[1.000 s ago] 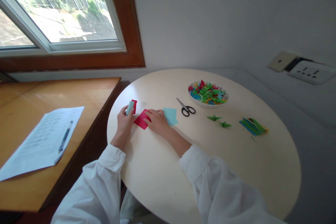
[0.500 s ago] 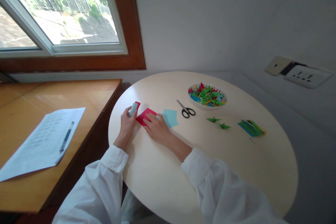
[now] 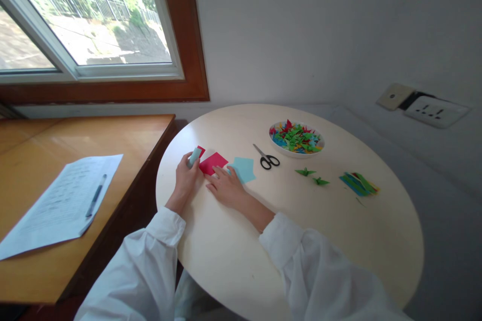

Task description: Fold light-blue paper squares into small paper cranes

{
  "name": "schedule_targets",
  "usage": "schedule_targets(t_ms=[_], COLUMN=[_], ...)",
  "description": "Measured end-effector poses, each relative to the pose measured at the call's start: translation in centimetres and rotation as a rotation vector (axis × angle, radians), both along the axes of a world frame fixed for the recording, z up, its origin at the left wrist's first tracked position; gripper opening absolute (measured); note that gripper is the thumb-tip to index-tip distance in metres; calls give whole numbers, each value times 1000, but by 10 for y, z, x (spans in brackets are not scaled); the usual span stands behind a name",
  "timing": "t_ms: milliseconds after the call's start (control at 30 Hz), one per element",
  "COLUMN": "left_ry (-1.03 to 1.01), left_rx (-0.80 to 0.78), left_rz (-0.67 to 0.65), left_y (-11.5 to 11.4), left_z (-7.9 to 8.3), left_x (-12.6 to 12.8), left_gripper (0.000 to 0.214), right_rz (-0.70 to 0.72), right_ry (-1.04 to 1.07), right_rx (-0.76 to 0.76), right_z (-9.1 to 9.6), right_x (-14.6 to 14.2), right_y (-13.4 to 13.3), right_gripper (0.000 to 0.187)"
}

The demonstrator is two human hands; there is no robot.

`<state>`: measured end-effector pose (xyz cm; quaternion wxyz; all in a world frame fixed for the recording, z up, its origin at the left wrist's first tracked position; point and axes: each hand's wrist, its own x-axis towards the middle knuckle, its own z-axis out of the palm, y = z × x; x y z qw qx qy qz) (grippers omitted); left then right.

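A red paper square (image 3: 213, 162) lies on the round cream table (image 3: 339, 241). My right hand (image 3: 225, 186) rests flat beside it, fingers stretched out and touching its near edge. My left hand (image 3: 187, 176) is curled around a small pale blue folded piece (image 3: 194, 156), with a scrap of red paper just behind it. A light blue paper sheet (image 3: 243, 169) lies directly right of the red square.
Black scissors (image 3: 267, 157) lie right of the blue sheet. A white bowl (image 3: 296, 137) holds several coloured folded papers. Two green folded pieces (image 3: 312, 176) and a stack of coloured strips (image 3: 359, 182) sit further right. A wooden desk with a printed sheet (image 3: 56, 200) and pen (image 3: 95, 195) stands left.
My right hand has slid back off the red square toward me, leaving more of it uncovered. My left hand keeps hold of the pale blue piece.
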<state>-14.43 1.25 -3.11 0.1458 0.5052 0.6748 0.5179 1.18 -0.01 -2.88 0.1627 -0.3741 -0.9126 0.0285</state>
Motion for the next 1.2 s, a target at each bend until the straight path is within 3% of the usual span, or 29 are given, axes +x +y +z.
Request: schedule_targets(t_ms=[267,433,533,900,1200], left_ry=[263,406,464,558,530], left_rx=[-17,-20,-22,17,91], left_rz=[-107,-217,-260,-297,-271], left_y=[5,7,6,9,4], left_z=[-3,-5,-7,-13,-9], left_x=[10,13,14,12,15], left_gripper=[34,28,28,37,31], right_rz=[43,-237,-261,-222,-236], right_ry=[93,90,90,168,202], right_rx=[85,32,-24,-23,-10], right_z=[7,0,-3,1,-2], right_x=[27,67,78,75,76], right_y=[-9,-2,1,-2,2], right_gripper=[34,51,51,34,36])
